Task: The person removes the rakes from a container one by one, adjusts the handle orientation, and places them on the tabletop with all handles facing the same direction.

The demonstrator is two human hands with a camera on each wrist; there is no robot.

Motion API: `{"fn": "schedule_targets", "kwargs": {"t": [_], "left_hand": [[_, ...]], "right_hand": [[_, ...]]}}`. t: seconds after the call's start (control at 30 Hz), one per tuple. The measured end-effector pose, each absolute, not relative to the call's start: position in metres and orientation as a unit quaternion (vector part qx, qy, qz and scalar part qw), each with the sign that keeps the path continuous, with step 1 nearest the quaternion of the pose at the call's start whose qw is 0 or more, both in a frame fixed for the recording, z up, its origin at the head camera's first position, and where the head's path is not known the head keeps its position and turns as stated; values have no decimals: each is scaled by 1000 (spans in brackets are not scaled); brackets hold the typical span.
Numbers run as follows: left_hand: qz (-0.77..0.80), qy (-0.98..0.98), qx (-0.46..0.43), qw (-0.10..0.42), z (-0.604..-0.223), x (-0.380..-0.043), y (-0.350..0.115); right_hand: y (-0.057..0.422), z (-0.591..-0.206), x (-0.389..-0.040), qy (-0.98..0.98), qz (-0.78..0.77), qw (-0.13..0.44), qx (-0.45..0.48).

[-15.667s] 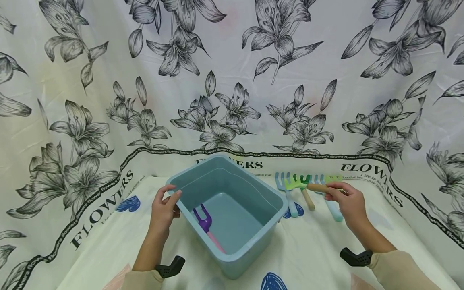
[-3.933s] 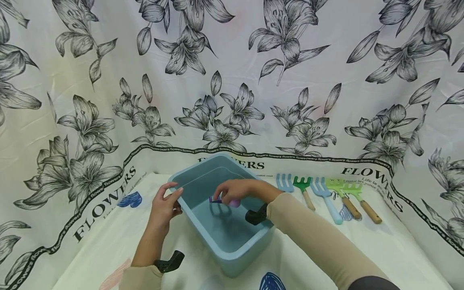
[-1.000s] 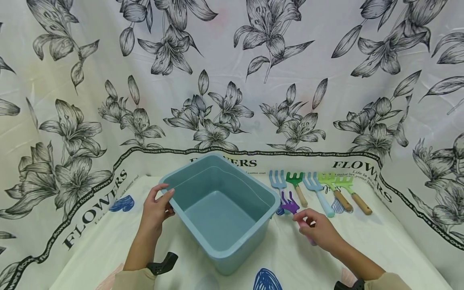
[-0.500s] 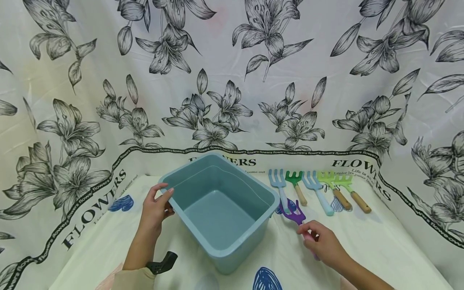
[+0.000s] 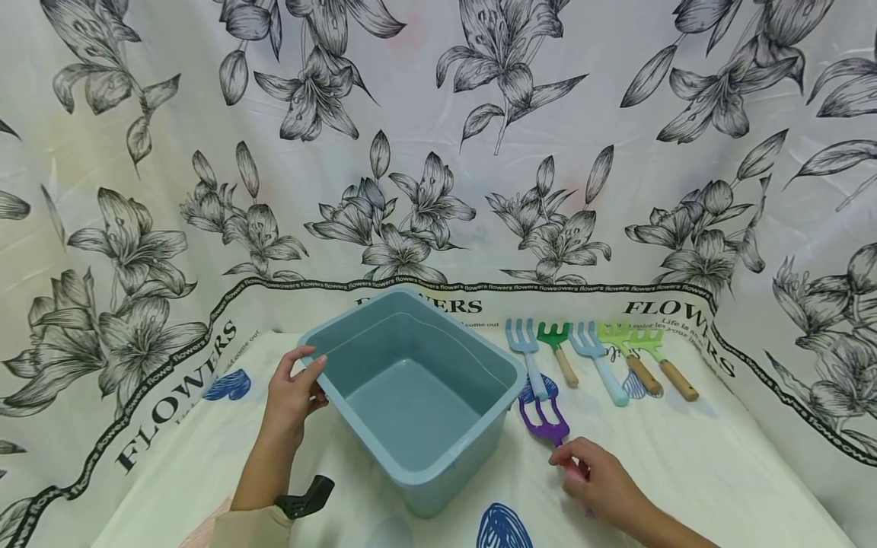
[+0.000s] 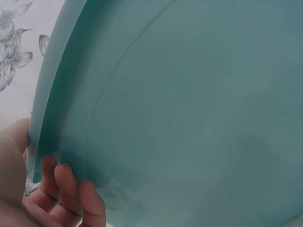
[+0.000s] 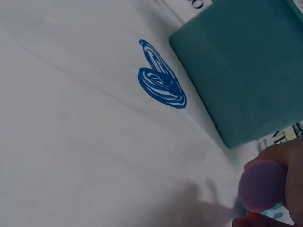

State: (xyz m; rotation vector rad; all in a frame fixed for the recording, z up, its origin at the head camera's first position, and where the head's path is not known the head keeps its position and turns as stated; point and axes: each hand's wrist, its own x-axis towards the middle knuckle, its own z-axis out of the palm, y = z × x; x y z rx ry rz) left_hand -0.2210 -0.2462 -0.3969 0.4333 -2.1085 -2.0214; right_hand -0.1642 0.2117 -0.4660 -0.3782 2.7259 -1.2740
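Observation:
My left hand (image 5: 288, 399) grips the left rim of a blue-grey plastic bin (image 5: 419, 478), thumb at the inner side in the head view. In the left wrist view its fingers (image 6: 68, 187) lie curled against the bin wall. A purple toy garden fork (image 5: 550, 431) with a pink handle is held by my right hand (image 5: 603, 483), to the right of the bin. Its prongs point away from me, overlapping the handle end of a light blue rake (image 5: 533, 365). The right wrist view shows the handle's rounded end (image 7: 262, 185) between thumb and fingers. The bin's inside shows bare walls and floor.
Right of the bin lies a row of toy rakes: a dark green one (image 5: 563, 364), a second light blue one (image 5: 603, 369) and two lime green ones with wooden handles (image 5: 678, 380). A flowered curtain (image 5: 384, 190) hangs behind the pale cloth (image 5: 685, 472).
Earlier the fork lay in the bin, then my right hand reached in for it. Since one second ago the hand has brought it nearer me, turning its prongs further away. My left hand stays on the rim.

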Motion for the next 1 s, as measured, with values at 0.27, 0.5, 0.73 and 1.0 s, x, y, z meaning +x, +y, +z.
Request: {"fn": "schedule_targets", "kwargs": {"t": [0.27, 0.5, 0.73, 1.0], "left_hand": [[-679, -713, 151, 91, -398, -222, -248], [-684, -708, 150, 93, -398, -222, -248], [-679, -711, 153, 98, -399, -221, -246], [-679, -713, 148, 96, -397, -223, -246]], "right_hand": [[205, -477, -163, 895, -414, 109, -125], [205, -481, -169, 890, -416, 144, -117], [216, -481, -184, 885, -403, 158, -170], [221, -480, -193, 869, -411, 186, -202]]}}
